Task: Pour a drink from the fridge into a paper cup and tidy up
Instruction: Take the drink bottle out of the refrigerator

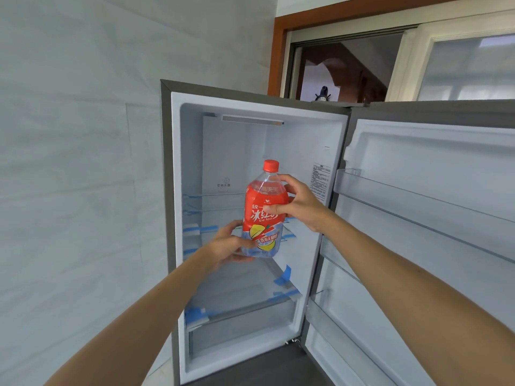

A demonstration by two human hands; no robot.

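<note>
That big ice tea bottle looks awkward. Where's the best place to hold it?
Probably as here: right hand wraps the narrowing shoulder from the right, left hand cups the base from below. The bottle is upright, wide and heavy-looking; its cap stays free.

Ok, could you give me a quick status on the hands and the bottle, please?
Both hands on ice tea bottle: left hand under base, right hand at shoulder. Cap on. Fridge door open, nothing blocking.

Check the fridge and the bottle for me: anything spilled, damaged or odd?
No spill or damage shows. One oddity: blue tape strips still hold the glass shelves at their edges, like packing tape. The ice tea bottle is capped and upright, held by the left hand and right hand.
</note>
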